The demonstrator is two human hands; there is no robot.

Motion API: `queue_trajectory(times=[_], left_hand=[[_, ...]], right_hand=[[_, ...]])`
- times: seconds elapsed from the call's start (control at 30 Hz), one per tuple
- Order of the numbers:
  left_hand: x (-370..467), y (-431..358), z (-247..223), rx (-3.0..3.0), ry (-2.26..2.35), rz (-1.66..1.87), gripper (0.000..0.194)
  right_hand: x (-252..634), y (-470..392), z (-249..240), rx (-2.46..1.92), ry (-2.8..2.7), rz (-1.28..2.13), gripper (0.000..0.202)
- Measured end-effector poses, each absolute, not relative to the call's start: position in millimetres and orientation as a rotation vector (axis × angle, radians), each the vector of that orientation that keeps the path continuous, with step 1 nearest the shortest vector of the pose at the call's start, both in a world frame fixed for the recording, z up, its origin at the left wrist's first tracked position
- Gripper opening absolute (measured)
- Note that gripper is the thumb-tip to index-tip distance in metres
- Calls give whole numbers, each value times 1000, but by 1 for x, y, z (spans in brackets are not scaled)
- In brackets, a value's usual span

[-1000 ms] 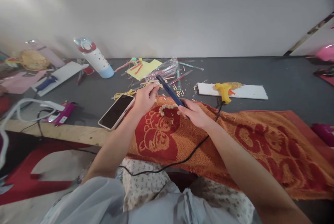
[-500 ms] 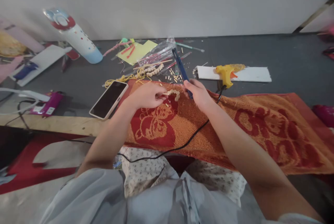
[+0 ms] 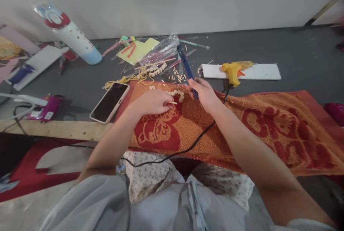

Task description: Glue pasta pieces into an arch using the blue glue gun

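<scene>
My left hand is closed over the towel, its fingertips pinching a short, thin wooden stick that points right. Just beyond the fingers, a curved chain of small pale pieces lies on the orange and red towel, partly hidden by the hand. My right hand is wrapped around a long dark-blue tool with a slot, tilted up and away to the left. Its exact kind cannot be made out. Short cut stick bits are scattered beside the tool on the dark table.
A phone lies left of my left hand. Yellow string, clear plastic wrappers and yellow paper lie behind. A yellow glue gun rests on a white board; its black cord crosses the towel.
My left hand has moved slightly toward me with the stick, which now shows lower, apart from the chain's far end. The right hand keeps its hold on the blue tool. The view has shifted slightly.
</scene>
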State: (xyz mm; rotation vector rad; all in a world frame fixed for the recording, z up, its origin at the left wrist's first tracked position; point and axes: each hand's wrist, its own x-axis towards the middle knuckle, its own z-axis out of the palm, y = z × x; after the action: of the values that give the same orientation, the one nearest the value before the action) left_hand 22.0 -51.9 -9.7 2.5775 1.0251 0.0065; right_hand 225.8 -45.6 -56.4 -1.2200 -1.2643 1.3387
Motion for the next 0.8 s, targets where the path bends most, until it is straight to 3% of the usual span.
queue_trajectory(times=[0.17,0.3,0.53,0.67,0.8], left_hand=[[11,-47,0,2448,1178,290,10],[-9,-33,2,2309,1557,513,8],[-35,-9,-22,2360,1952,379,9],[-46,-2,-27,2418,1894,227,15],[-56,0,-22,2378,1755,68,32]], right_hand=[[226,-46,-57,-1214,-1276,1328,36],[226,-45,-59,-1214,-1306,1320,39],[225,-48,-61,-1188,-1300,1329,38],[225,-48,-61,-1202,-1295,1339,36],[225,-47,-62,-1209,-1297,1333,35]])
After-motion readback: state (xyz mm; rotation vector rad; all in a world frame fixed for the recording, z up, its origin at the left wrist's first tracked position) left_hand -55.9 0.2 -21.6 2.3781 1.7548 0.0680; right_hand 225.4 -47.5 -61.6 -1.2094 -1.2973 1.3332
